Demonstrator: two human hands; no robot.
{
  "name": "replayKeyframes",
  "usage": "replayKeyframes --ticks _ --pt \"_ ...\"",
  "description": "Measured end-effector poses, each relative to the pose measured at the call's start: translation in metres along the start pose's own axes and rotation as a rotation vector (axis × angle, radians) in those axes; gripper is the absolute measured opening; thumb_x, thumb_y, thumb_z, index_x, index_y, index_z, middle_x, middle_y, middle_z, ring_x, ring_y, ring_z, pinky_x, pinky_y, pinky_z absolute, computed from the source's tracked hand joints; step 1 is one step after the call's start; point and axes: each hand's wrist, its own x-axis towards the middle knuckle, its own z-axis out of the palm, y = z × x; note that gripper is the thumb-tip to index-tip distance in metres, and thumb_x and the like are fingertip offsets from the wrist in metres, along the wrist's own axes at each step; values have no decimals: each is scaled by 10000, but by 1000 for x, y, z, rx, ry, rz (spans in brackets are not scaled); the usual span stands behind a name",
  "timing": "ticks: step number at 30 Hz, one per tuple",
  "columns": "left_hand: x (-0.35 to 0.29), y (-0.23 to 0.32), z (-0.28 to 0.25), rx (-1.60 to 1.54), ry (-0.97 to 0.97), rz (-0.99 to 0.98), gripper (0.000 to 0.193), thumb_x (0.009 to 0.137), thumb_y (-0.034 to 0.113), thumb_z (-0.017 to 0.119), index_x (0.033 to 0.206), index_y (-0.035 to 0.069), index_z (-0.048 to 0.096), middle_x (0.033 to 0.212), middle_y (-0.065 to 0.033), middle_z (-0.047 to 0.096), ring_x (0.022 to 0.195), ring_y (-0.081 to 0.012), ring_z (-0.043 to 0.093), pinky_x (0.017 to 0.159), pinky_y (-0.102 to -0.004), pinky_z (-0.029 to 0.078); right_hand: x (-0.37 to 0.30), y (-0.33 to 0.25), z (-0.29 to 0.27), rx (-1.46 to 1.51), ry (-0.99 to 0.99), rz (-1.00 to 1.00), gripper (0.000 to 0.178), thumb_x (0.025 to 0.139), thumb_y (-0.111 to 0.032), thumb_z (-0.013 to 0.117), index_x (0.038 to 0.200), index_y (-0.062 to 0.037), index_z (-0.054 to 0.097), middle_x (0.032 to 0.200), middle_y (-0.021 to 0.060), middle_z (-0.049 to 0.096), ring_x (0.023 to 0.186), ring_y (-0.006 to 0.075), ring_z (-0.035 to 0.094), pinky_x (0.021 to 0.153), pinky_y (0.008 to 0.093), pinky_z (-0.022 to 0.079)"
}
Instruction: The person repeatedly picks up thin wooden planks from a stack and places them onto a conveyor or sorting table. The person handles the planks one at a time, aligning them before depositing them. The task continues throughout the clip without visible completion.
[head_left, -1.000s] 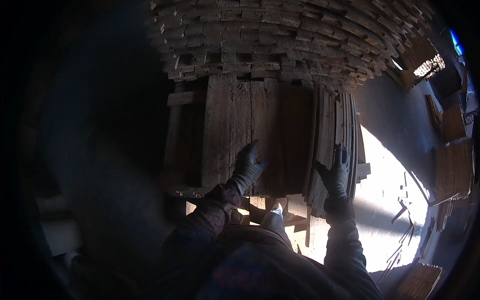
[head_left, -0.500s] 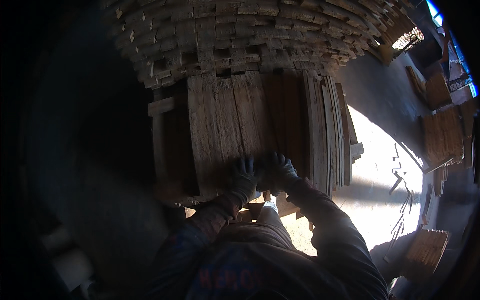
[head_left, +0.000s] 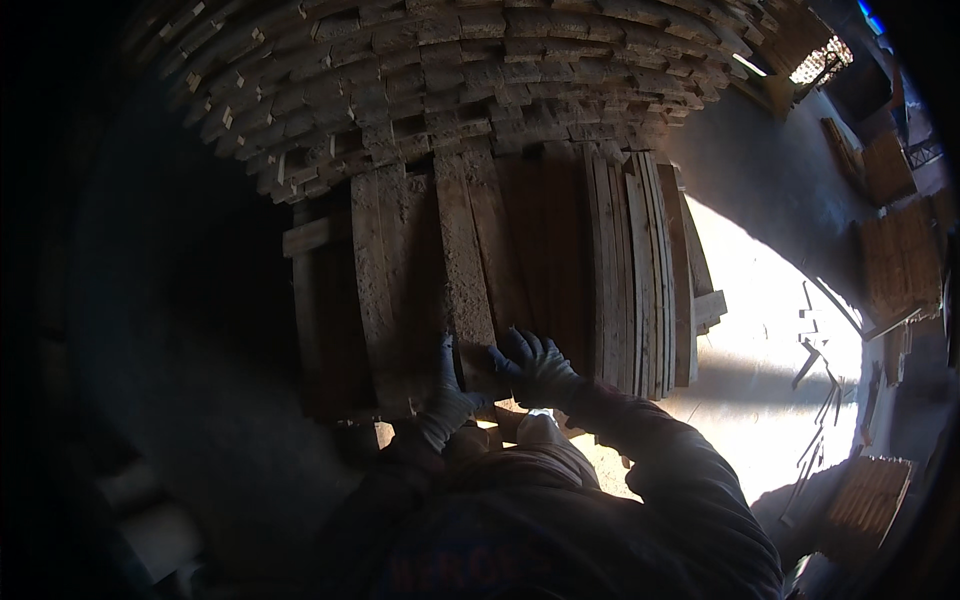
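Rough wooden boards lie side by side on a stack in front of me. My left hand, in a grey glove, is at the near end of a rough middle board, with a stretched finger along its left edge. My right hand, also gloved, rests with fingers spread at the right side of that same near end. Farther left lies another pale board, with a darker, lower strip between the two. To the right are dark boards. The left hand's remaining fingers are hard to make out in shadow.
Several boards stand on edge along the stack's right side. Behind rises a tall pile of layered timber. Loose sticks lie on the sunlit floor at right, near more wood stacks. Deep shadow covers the left.
The boards, side by side before, now show a gap between the left one and the middle one. My left hand has moved left and down; my right hand's fingers have spread and shifted slightly left.
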Motion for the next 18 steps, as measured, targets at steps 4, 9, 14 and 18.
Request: replayKeyframes --ticks 4,9,14,18 --pt "-14 83 11 -175 -142 -143 785 858 200 782 1492 65 339 1265 -88 579 1115 -176 605 953 -357 554 -23 15 -5 79 75 -135 1096 702 -423 808 1579 -229 180 1467 320 362 1346 521 392 1027 658 394" --pt "-10 137 -22 280 -185 -128 194 933 275 640 864 93 647 807 45 539 770 -81 494 739 -255 453 -38 2 -53 457 268 -64 1103 680 -430 851 1558 -96 273 1540 314 267 1414 528 300 1123 574 364" --pt "-13 67 -13 -387 -173 -262 395 1036 276 509 1386 93 528 1187 -36 621 1052 -145 596 953 -302 502 -17 -35 -42 712 338 -50 1134 688 -393 861 1582 -92 231 1587 257 232 1473 483 213 1166 524 331" --pt "-2 36 -12 140 -319 89 395 1024 288 533 1335 46 553 1229 -84 640 1105 -202 624 976 -339 523 13 -64 -40 627 290 98 876 815 -341 768 1540 -111 334 1469 213 445 1343 442 438 1097 518 394"
